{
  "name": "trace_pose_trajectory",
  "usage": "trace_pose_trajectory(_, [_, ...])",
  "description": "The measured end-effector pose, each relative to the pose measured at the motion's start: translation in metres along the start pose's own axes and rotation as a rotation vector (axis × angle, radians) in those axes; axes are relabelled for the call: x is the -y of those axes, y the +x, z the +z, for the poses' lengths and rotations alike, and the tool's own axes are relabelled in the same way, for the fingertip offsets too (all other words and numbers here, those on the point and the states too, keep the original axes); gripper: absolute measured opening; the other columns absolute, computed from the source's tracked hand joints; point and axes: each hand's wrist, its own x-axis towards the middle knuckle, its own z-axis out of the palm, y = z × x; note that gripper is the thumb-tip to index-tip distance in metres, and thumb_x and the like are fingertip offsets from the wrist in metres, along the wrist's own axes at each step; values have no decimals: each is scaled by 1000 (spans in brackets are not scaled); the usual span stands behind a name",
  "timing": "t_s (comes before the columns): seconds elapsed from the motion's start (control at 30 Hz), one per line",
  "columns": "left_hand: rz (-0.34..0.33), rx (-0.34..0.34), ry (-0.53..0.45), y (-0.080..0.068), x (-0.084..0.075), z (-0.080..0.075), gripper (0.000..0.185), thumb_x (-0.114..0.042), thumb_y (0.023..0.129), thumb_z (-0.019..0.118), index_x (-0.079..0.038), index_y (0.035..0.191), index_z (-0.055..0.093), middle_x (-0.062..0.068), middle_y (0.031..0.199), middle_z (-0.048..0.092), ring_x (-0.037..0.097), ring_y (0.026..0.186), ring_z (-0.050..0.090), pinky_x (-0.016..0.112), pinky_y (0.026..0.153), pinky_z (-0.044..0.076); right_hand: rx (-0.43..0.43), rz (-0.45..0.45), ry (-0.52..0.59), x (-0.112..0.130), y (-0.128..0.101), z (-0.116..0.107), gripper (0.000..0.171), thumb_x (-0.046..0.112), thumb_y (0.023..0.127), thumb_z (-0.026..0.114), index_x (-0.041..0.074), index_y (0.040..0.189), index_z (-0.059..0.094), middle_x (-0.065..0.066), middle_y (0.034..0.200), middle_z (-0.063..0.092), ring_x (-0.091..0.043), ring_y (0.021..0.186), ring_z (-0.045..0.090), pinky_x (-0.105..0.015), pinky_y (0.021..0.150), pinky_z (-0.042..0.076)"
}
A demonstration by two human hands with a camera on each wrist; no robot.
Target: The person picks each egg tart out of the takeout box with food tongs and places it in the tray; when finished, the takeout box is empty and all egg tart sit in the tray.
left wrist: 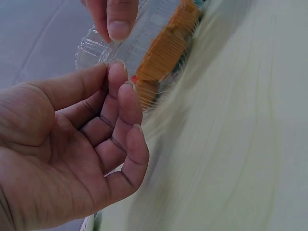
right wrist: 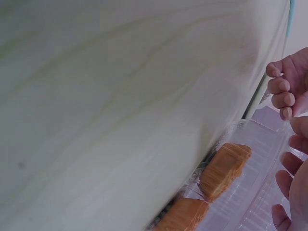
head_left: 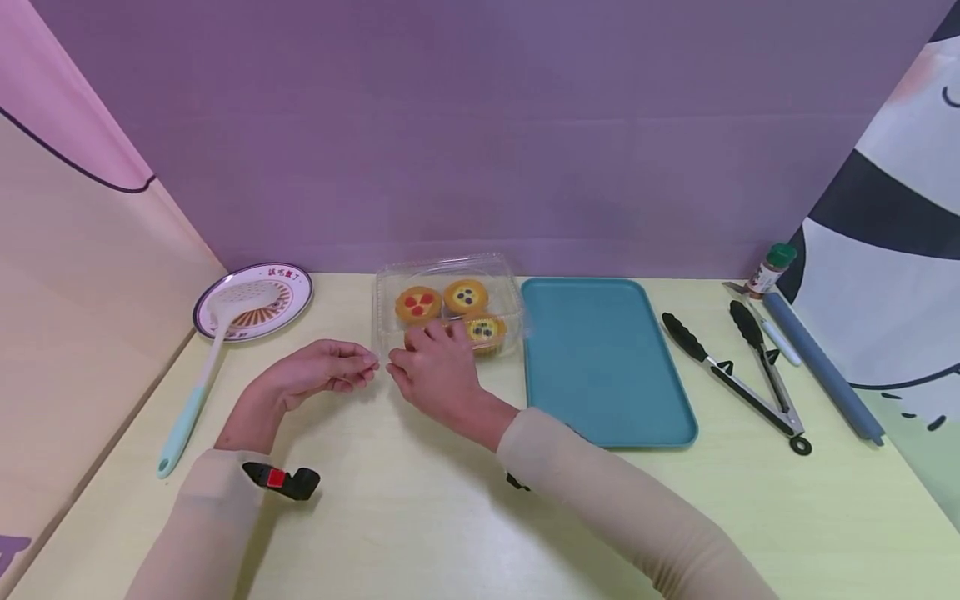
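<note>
A clear plastic box holds round tarts with fruit-like toppings: one tart with red pieces and two with dark dots, including the far tart. At its front left corner, my left hand pinches the rim between thumb and index finger, the other fingers loosely bent. Beside it, my right hand pinches the front rim, its back covering part of the box. In the left wrist view the two hands' fingertips are close together at the box edge. The right wrist view shows tarts through the plastic.
Right of the box lies a blue tray. Further right are open tongs, a knife, a green-capped jar and a blue-grey roll. At left, a skimmer rests on a patterned plate.
</note>
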Motion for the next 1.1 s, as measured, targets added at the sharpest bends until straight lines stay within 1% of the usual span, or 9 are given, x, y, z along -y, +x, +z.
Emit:
trace_pose_trajectory(0.1, [11, 4, 8, 1, 2, -1, 26, -24, 102, 59, 1, 109, 63, -5, 87, 66, 9, 81, 61, 25, 76, 51, -27, 3, -1, 2, 1, 1, 15, 47, 95, 64, 40, 98, 78, 13, 91, 63, -11, 92, 54, -35, 84, 37])
trace_pose_trajectory(0.23, [31, 13, 18, 1, 3, -2, 24, -21, 103, 57, 1, 107, 62, -5, 87, 64, 9, 81, 59, 25, 76, 50, -90, 0, -8, 4, 3, 4, 14, 42, 94, 65, 40, 89, 78, 13, 88, 63, -11, 90, 54, -35, 82, 36])
trace_pose_trajectory(0.33, [43, 19, 19, 1, 3, -1, 22, -19, 103, 56, 1, 106, 61, -5, 86, 63, 8, 80, 58, 24, 75, 50, -123, -7, -18, 5, 4, 6, 15, 40, 94, 65, 39, 86, 78, 13, 87, 64, -11, 89, 55, -35, 80, 36])
trace_pose_trajectory(0.53, [49, 25, 28, 2, 3, -1, 22, -20, 103, 56, 2, 105, 61, -3, 86, 63, 10, 80, 58, 25, 75, 50, -133, -6, -24, 5, 5, 6, 14, 40, 93, 67, 38, 85, 79, 13, 86, 65, -10, 89, 57, -33, 80, 37])
trace_pose_trajectory(0.77, [48, 28, 27, 3, 2, -1, 22, -19, 103, 56, 2, 105, 61, -3, 86, 63, 10, 79, 57, 24, 73, 50, -160, -2, -39, 5, 6, 7, 15, 38, 93, 68, 36, 82, 78, 13, 83, 65, -11, 86, 57, -33, 79, 37])
trace_pose_trajectory(0.93, [45, 24, 31, 4, 2, -1, 22, -19, 103, 56, 2, 105, 61, -4, 86, 63, 10, 79, 57, 24, 74, 51, -191, -18, -44, 5, 8, 10, 14, 37, 90, 71, 34, 79, 78, 13, 82, 66, -11, 84, 57, -34, 78, 37])
trace_pose_trajectory(1.1, [44, 26, 39, 3, 2, -1, 23, -19, 103, 55, 3, 106, 60, -3, 87, 63, 12, 81, 57, 25, 76, 51, -203, -40, -56, 4, 9, 12, 16, 38, 91, 71, 33, 78, 78, 13, 81, 66, -12, 82, 57, -34, 77, 37])
